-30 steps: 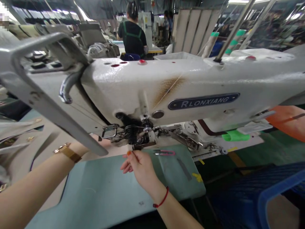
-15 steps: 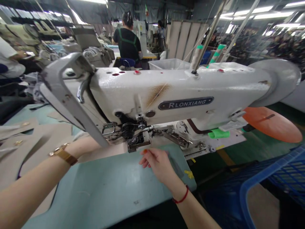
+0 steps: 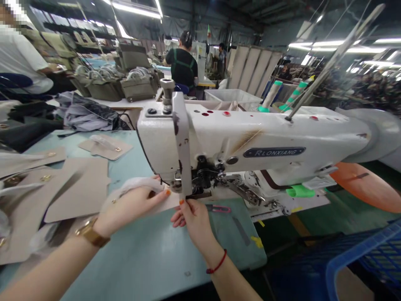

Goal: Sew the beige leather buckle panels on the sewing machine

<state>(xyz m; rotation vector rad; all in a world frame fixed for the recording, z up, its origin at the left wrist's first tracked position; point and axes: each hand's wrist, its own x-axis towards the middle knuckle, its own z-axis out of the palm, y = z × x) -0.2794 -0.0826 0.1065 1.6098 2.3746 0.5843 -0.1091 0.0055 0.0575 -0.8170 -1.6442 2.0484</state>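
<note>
My left hand [image 3: 131,207] is closed on a beige panel [image 3: 171,202] at the left of the sewing head, thumb on top and other fingers partly hidden. A strap wrapped in white film [image 3: 138,182] lies on this panel, behind the hand. My right hand [image 3: 196,219] is pinched, thumb against forefinger, just in front of the white sewing machine [image 3: 213,133], below its needle area. What it holds, if anything, is too small to make out. Thread snips with a pinkish-red handle [image 3: 224,209] lie on the table to the right of that hand.
More beige panels [image 3: 79,188] with film-wrapped straps cover the left of the green table [image 3: 140,259]. A flat dark strip [image 3: 241,230] lies at its right. A blue crate [image 3: 332,267] stands at lower right. Co-workers [image 3: 183,62] sit beyond the machine.
My left hand has come out from beneath the machine head, back towards the left, with the panel. My right hand has shifted left, uncovering the snips. The camera view has tilted and turned left.
</note>
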